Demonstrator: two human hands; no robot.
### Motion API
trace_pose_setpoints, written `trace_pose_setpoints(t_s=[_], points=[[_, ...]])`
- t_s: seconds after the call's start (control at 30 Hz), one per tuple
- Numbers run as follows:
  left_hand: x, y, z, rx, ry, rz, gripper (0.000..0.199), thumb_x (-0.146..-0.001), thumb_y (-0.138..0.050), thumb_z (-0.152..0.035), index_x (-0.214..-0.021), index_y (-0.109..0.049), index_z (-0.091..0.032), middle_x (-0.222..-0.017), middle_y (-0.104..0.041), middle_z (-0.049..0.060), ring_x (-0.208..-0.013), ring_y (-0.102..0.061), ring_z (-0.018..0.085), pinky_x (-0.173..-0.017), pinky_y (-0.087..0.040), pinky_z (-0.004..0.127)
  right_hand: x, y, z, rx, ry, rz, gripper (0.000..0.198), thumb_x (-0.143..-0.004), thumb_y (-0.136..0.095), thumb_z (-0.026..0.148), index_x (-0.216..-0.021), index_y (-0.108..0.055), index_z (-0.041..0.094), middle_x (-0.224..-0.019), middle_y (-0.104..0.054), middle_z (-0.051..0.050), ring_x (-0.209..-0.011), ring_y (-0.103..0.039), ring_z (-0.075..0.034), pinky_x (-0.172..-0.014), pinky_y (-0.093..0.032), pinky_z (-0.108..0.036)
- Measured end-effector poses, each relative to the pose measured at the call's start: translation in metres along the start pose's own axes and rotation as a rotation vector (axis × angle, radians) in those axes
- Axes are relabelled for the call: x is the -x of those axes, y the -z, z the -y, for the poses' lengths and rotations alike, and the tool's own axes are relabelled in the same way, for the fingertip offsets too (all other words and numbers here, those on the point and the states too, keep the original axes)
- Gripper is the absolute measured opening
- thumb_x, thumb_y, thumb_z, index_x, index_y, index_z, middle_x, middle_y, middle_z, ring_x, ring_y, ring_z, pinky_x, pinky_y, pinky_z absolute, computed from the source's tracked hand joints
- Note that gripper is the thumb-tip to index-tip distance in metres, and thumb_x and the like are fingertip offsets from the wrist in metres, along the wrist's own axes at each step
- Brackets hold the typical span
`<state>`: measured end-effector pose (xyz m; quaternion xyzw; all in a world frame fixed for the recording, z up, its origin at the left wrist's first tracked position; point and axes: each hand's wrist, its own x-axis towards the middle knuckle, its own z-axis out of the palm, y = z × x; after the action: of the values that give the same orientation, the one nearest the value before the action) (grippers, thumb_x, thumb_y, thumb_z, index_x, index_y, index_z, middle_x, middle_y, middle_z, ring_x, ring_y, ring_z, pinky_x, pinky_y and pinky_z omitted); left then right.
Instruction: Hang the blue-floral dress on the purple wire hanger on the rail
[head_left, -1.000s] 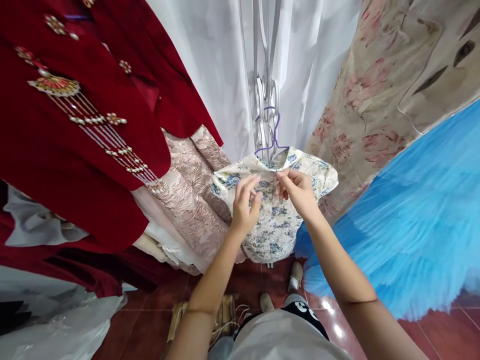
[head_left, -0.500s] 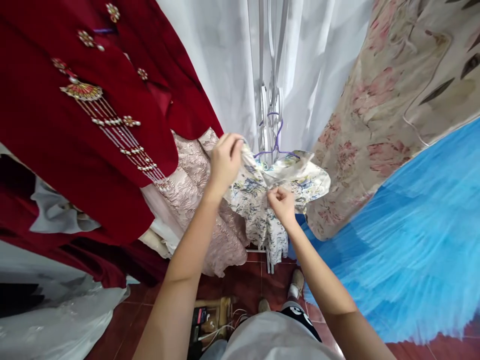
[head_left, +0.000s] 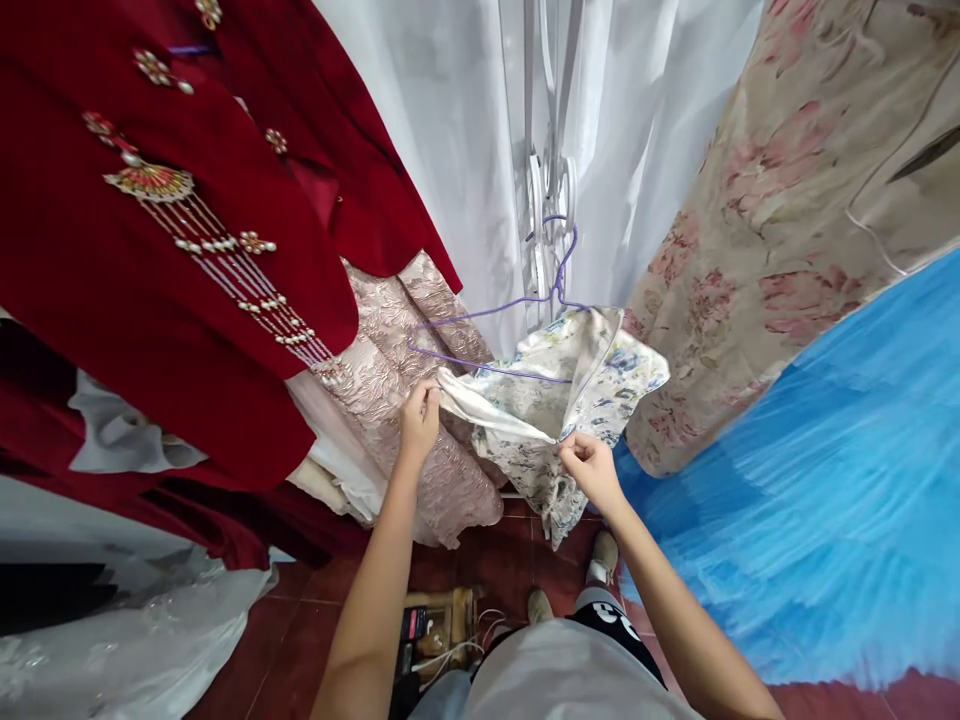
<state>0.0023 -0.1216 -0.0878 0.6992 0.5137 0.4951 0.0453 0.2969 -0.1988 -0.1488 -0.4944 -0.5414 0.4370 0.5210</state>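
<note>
A white floral garment (head_left: 517, 455), patterned in blue and yellow, hangs half off a purple wire hanger (head_left: 487, 367). Its right shoulder still sits on the hanger, while the hanger's left arm is bare. My left hand (head_left: 421, 415) pinches the collar edge on the left and holds it stretched out. My right hand (head_left: 589, 465) pinches the front edge of the same garment lower down, near the bottom of the neck opening. The hanger is hooked at a white rack with several hooks (head_left: 553, 190).
A red velvet garment (head_left: 172, 330) with beaded trim and a pink brocade dress (head_left: 386, 340) hang at left. To the right are a beige floral dress (head_left: 720, 290) and a blue tulle skirt (head_left: 795, 490). A small wooden stool (head_left: 450, 630) with cables stands on the red tiled floor (head_left: 300, 620).
My left hand has drawn the collar down and left, off the hanger's left arm. My right hand has moved slightly down and right, still pinching the garment.
</note>
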Motion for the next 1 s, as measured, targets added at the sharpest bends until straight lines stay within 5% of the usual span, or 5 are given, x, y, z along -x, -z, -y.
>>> trace_pose_setpoints(t_s=[0.2, 0.47, 0.67, 0.83, 1.0], points=[[0.044, -0.026, -0.034, 0.135, 0.024, 0.090, 0.029, -0.100, -0.043, -0.036, -0.099, -0.066, -0.018, -0.094, -0.069, 0.007, -0.091, -0.064, 0.019, -0.082, -0.050, 0.029, 0.007, 0.016, -0.011, 0.390, -0.100, 0.151, 0.022, -0.082, -0.063, 0.035, -0.067, -0.063, 0.019, -0.059, -0.063, -0.002, -0.057, -0.056, -0.017, -0.057, -0.041, -0.028], [0.063, -0.069, -0.101, 0.491, 0.153, 0.707, 0.019, -0.099, -0.049, -0.033, -0.104, -0.063, -0.021, -0.089, -0.068, 0.002, -0.081, -0.063, 0.015, -0.076, -0.050, 0.026, 0.013, 0.002, 0.016, -0.005, -0.004, 0.635, 0.042, -0.090, -0.063, 0.057, -0.085, -0.071, 0.016, -0.080, -0.070, -0.003, -0.075, -0.062, -0.020, -0.071, -0.051, -0.031], [0.111, -0.065, -0.075, 0.728, 0.338, 1.159, 0.044, -0.077, -0.078, -0.042, -0.111, -0.065, -0.019, -0.104, -0.071, 0.006, -0.095, -0.065, 0.023, -0.085, -0.054, 0.033, 0.022, 0.061, 0.040, -0.018, -0.015, 0.364, 0.034, -0.093, -0.064, 0.049, -0.088, -0.071, 0.016, -0.082, -0.070, -0.004, -0.072, -0.061, -0.018, -0.066, -0.050, -0.028], [0.140, -0.043, -0.053, 0.380, 0.338, 0.936, 0.024, -0.091, -0.057, -0.035, -0.096, -0.073, -0.018, -0.092, -0.075, 0.004, -0.089, -0.065, 0.022, -0.083, -0.053, 0.032, 0.030, 0.126, 0.051, 0.085, 0.044, 0.019, 0.026, -0.088, -0.069, 0.045, -0.085, -0.072, 0.020, -0.078, -0.069, -0.004, -0.068, -0.060, -0.020, -0.059, -0.049, -0.028], [0.089, -0.008, -0.054, 0.284, 0.071, 0.440, 0.027, -0.082, -0.048, -0.010, -0.093, -0.072, -0.019, -0.089, -0.072, 0.004, -0.086, -0.066, 0.020, -0.079, -0.052, 0.031, 0.019, 0.150, 0.035, 0.129, 0.163, -0.159, 0.021, -0.086, -0.070, 0.042, -0.086, -0.073, 0.022, -0.089, -0.071, -0.006, -0.077, -0.064, -0.023, -0.065, -0.051, -0.030]])
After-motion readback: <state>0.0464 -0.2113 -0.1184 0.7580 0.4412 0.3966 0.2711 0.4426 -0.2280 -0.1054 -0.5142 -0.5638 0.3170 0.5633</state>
